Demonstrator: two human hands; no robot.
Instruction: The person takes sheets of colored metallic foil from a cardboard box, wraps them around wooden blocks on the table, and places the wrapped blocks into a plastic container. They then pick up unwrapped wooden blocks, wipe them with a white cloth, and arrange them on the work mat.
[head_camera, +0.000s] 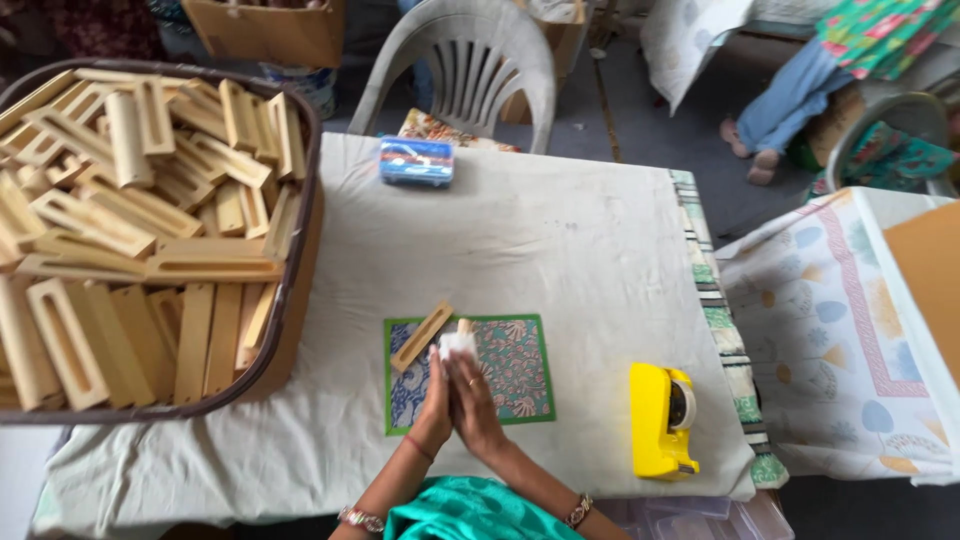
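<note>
From my remote seat I see both hands meeting over the middle of the worktop, which is draped in a pale off-white cloth. The left hand and the right hand are pressed palm against palm, fingers pointing away from the body, and between their fingertips they pinch a small white crumpled wad of cloth or paper. I cannot tell which hand bears more of the grip. The wad sits above the upper edge of a square green-bordered mat with a red and blue floral print, which lies flat on the cloth right under the hands. A light wooden rectangular frame piece with a long slot rests tilted across the mat's upper left corner, just beside the wad; whether they touch I cannot make out. To the right, near the worktop's front edge, stands a yellow plastic tape dispenser, well apart from the hands. On the left a large dark brown shallow basket is heaped with many more slotted wooden pieces of the same kind. At the far edge lies a small blue printed packet, and behind it stands a grey plastic chair.
</note>
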